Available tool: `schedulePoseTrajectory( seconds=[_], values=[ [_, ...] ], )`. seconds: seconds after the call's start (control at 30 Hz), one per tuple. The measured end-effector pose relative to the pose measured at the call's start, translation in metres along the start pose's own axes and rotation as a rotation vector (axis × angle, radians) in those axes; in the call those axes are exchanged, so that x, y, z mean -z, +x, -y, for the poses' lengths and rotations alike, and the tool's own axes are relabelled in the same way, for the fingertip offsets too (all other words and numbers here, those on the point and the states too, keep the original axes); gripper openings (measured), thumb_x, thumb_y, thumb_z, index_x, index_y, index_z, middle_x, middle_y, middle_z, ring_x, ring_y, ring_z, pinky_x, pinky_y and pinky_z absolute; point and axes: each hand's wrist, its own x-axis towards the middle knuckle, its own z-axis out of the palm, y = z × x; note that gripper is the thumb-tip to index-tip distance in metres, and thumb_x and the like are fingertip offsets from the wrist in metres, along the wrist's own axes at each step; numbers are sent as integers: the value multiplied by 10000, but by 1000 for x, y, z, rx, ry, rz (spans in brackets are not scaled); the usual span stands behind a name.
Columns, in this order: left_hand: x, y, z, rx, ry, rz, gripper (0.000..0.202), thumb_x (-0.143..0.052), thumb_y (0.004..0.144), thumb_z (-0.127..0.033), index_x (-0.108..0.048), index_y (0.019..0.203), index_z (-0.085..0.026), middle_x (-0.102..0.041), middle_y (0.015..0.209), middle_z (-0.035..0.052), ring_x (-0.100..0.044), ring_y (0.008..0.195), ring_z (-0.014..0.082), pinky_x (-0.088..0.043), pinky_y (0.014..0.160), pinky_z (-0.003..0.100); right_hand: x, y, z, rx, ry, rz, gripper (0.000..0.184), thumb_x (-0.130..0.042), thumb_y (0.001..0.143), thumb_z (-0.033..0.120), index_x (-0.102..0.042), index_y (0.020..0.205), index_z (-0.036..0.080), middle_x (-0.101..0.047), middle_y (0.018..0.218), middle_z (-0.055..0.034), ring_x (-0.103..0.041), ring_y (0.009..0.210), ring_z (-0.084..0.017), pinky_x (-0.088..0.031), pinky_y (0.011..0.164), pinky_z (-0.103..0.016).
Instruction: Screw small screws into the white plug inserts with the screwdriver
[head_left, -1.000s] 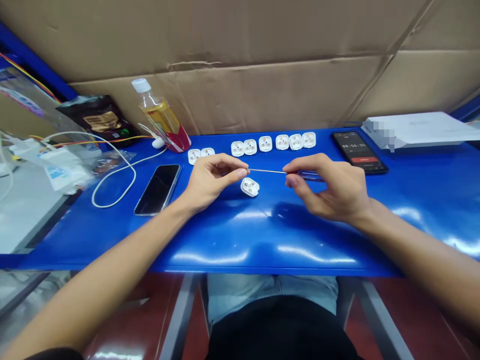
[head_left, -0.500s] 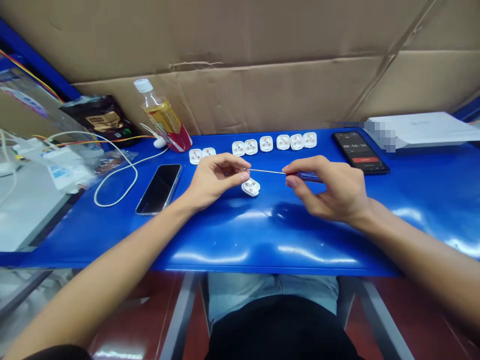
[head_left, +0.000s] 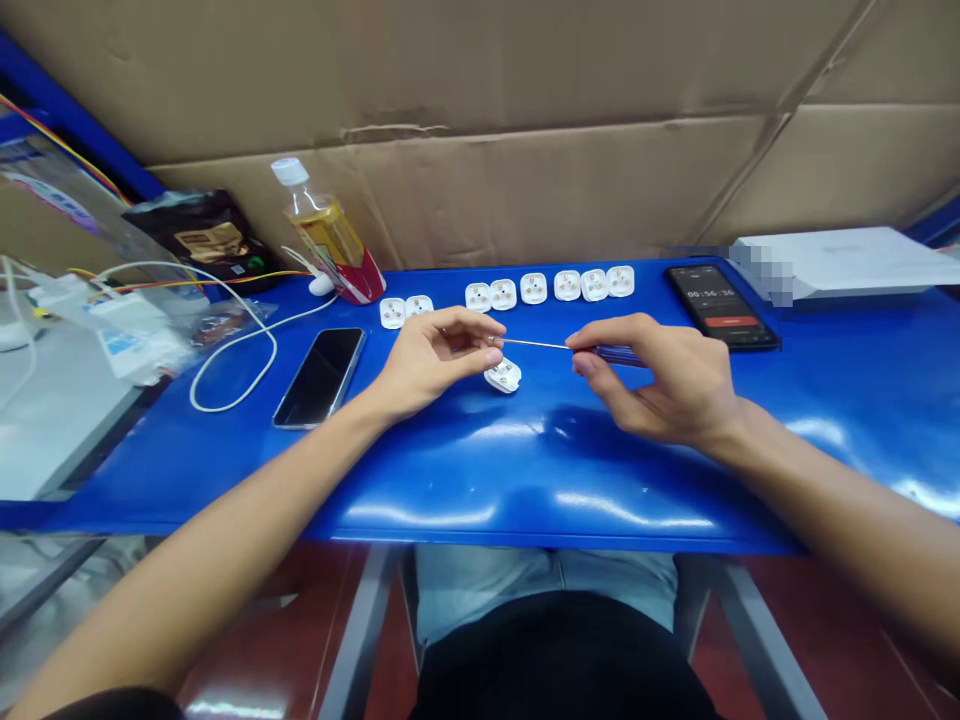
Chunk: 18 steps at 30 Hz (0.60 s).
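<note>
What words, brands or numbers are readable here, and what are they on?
"00:56:3", last digit unclear: lit phone.
Lit phone's smaller text: too small.
Bottle: label too blurred.
Black pouch: label too small.
Clear bag: purple print too blurred.
White package: blue label blurred.
White box: faint mark unreadable.

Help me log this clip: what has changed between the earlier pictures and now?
The left hand has opened slightly: its thumb has lowered and now overlaps the nearest white plug part in view. Whether it let go of anything is unclear. The right hand still grips the thin-shafted tool; the back row of white parts stayed put.
</note>
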Motion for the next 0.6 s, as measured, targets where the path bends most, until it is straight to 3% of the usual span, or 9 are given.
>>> schedulePoseTrajectory(
  seconds=[0.1,0.27,0.4,0.6],
  values=[
    [6,1,3,-17,27,69,479,-954,747,-381,-783,1143,-174,-774,1136,102,-728,1041,230,-596,970,379,2,1,1,-2,-13,0,120,-643,980,180,-694,1069,243,-828,911,8,-782,702,-164,-594,657,-267],
    [17,1,4,-25,312,256,750,-980,696,-432,-703,1365,-237,-687,1378,115,-662,1241,296,-545,1089,449,4,1,-2,20,-47,29,98,-628,949,175,-684,998,240,-783,758,24,-726,591,-158,-538,562,-280],
    [17,-1,4,16,394,323,769,-961,711,-493,-691,1386,-240,-707,1369,95,-674,1218,282,-538,1082,432,3,0,-4,23,-48,117,79,-628,926,179,-670,956,239,-741,687,33,-692,565,-150,-492,547,-269],
    [12,-2,2,44,432,297,627,-901,782,-527,-738,1309,-227,-764,1245,67,-705,1110,257,-553,1010,396,3,3,-4,37,-13,209,81,-588,945,169,-651,949,219,-727,697,22,-676,574,-143,-448,551,-260]
  ],
)
